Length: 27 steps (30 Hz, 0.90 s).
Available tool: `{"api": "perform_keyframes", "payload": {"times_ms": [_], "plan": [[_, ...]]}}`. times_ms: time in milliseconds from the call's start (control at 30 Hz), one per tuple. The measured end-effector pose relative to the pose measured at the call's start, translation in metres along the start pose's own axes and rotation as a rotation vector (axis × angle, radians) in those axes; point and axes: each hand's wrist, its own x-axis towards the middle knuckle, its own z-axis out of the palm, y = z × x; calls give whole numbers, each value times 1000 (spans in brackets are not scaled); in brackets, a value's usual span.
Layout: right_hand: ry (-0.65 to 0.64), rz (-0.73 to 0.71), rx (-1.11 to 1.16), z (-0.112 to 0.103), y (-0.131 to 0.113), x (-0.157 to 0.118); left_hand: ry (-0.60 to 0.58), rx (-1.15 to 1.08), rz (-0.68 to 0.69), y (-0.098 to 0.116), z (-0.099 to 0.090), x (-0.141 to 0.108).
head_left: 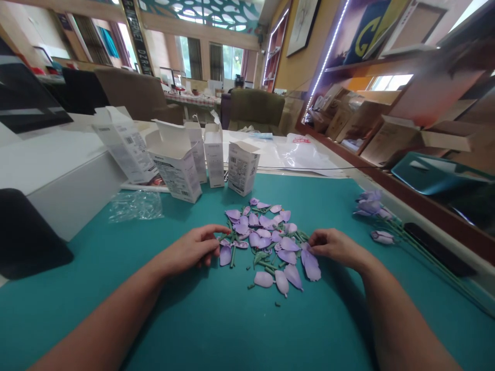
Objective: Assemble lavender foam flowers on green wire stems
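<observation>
Loose purple petals (pixel 260 240) and short green stem pieces (pixel 232 256) lie in a pile on the teal mat (pixel 216 319). At the pile's left edge is my left hand (pixel 196 247), its index finger stretched to a green piece and its other fingers curled; whether it grips anything is unclear. My right hand (pixel 335 246) is at the right edge, thumb and fingertips pinched together at a purple petal (pixel 310 265). Several pale petals (pixel 282 283) lie on the near side of the pile.
Several open white boxes (pixel 243 167) stand behind the pile, with crumpled clear plastic (pixel 136 206) to their left. Long-stemmed purple flowers (pixel 369 204) and a dark phone-like object (pixel 439 249) lie at the right. A black object (pixel 31 234) stands far left.
</observation>
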Motion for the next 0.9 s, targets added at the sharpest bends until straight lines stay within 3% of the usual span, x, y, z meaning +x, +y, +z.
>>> {"api": "perform_keyframes", "payload": {"times_ms": [200, 533, 800, 900], "plan": [[169, 25, -140, -5, -8, 11, -6, -6, 1, -1, 0, 0], [145, 0, -163, 11, -21, 20, -11, -7, -1, -2, 0, 0], [106, -128, -90, 19, -47, 16, -10, -2, 9, -2, 0, 1], [95, -136, -108, 23, -47, 16, -6, -11, -1, -1, 1, 1]]}}
